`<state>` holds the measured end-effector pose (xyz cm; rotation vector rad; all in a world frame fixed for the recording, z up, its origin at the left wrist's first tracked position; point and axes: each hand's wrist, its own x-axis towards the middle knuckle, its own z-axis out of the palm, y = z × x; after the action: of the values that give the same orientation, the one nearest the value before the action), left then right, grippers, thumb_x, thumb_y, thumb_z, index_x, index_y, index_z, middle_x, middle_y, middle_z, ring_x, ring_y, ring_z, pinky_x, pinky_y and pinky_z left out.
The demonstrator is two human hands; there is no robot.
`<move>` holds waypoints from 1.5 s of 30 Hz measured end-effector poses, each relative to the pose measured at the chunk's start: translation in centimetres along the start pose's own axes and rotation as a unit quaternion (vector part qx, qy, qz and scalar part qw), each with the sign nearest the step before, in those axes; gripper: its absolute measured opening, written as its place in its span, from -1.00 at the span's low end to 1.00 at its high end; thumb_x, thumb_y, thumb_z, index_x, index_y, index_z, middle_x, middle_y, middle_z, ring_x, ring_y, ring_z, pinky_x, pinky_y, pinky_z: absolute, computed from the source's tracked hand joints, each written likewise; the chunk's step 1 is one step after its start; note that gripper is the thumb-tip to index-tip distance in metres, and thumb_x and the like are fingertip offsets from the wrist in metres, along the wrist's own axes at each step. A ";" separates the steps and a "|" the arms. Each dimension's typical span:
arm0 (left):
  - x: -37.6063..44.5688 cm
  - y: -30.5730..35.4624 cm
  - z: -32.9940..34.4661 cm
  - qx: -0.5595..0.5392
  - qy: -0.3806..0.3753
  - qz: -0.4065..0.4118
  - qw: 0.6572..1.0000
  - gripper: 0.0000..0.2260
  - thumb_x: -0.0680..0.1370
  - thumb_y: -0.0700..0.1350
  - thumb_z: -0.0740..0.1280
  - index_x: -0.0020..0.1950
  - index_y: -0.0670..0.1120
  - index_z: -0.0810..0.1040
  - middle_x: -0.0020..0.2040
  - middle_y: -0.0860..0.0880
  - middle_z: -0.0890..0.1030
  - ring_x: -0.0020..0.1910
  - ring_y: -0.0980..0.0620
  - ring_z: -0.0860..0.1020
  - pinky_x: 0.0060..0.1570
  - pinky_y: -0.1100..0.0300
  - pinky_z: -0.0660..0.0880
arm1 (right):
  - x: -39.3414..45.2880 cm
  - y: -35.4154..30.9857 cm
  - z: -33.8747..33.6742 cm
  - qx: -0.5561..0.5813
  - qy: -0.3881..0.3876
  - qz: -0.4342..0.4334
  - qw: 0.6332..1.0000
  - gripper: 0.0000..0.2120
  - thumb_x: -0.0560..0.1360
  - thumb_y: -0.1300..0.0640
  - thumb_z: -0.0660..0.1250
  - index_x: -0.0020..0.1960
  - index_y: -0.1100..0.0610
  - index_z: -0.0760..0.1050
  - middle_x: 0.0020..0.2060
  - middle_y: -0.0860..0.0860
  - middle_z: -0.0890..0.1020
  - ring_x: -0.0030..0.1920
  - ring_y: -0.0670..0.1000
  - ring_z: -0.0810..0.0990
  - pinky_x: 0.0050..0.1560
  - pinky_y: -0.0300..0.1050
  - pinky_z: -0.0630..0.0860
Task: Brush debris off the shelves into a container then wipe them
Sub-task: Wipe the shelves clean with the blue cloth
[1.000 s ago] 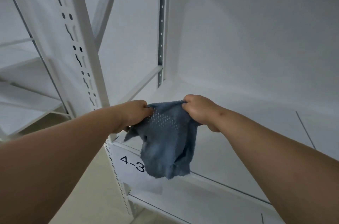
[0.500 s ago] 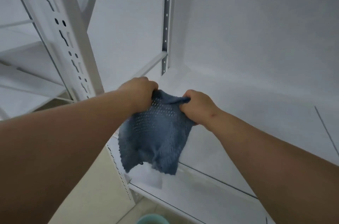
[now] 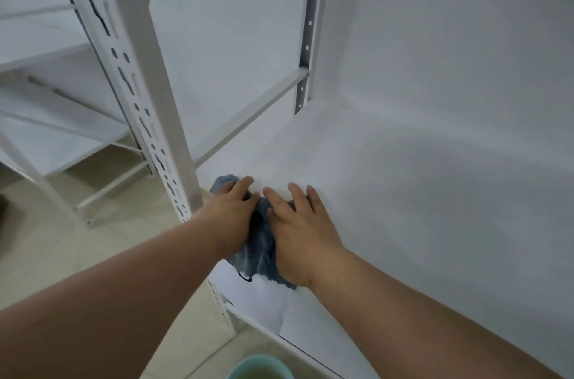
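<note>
A blue-grey cloth (image 3: 259, 251) lies bunched on the white shelf (image 3: 403, 192) at its front left corner. My left hand (image 3: 231, 214) presses on the cloth's left part with its fingers stretched forward. Beside it, my right hand (image 3: 299, 229) lies flat on the cloth's right part, fingers straight and spread. Most of the cloth is hidden under the two hands; a corner (image 3: 222, 182) shows past my left fingers. A pale green container (image 3: 259, 367) shows its rim at the bottom edge, below the shelf.
A white slotted upright post (image 3: 139, 83) stands just left of my left hand. A grey perforated post (image 3: 307, 36) rises at the shelf's back left corner. Another white shelf unit (image 3: 46, 117) stands to the left over a beige floor (image 3: 77, 242).
Both hands held the cloth up by its top edge in the air. They have lowered it onto the shelf and flattened out on top of it.
</note>
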<state>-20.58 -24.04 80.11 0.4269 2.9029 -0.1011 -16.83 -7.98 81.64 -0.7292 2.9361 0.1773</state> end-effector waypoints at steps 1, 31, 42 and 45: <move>-0.3 -0.2 0.1 -0.003 0.012 -0.021 1.000 -0.35 0.54 0.04 0.26 0.56 0.05 0.03 0.51 -0.04 -0.04 0.48 -0.16 0.01 0.45 0.07 0.19 | 0.6 -0.7 -0.2 -0.001 0.015 -0.002 1.000 -0.25 0.47 -0.04 0.28 0.54 0.12 0.03 0.48 -0.01 0.03 0.45 0.16 0.01 0.49 0.13 -0.08; 5.4 1.3 1.0 0.048 -0.029 0.067 0.996 -0.41 0.63 0.11 -0.02 0.57 -0.05 -0.17 0.58 -0.05 -0.19 0.55 -0.07 -0.15 0.49 -0.04 0.07 | 4.2 2.7 2.5 0.073 -0.005 0.074 0.995 -0.34 0.55 -0.07 0.08 0.57 0.16 0.02 0.56 0.06 0.08 0.52 0.12 0.07 0.50 0.04 0.11; 0.8 2.7 -0.5 -0.036 0.024 0.071 0.997 -0.49 0.62 0.03 0.03 0.57 0.05 0.05 0.56 0.14 0.03 0.53 0.15 0.05 0.45 0.14 0.20 | -0.7 1.5 3.9 0.147 0.137 -0.009 0.980 -0.64 0.43 0.04 0.13 0.08 0.07 0.61 0.00 -0.03 0.65 -0.09 0.06 0.50 -0.12 -0.03 0.54; 3.1 2.4 -0.6 -0.044 0.005 0.071 0.996 -0.46 0.62 0.02 0.03 0.59 0.04 -0.06 0.57 0.12 -0.08 0.54 0.13 -0.03 0.48 0.09 0.13 | 1.1 2.3 3.4 0.108 0.133 0.038 0.985 -0.54 0.40 0.01 0.09 0.18 0.07 0.59 0.07 -0.06 0.65 -0.04 0.05 0.53 -0.13 -0.06 0.51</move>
<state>-22.89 -20.83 79.92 0.6183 2.8632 0.0514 -18.60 -6.02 78.33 -0.6540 3.1655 -0.2489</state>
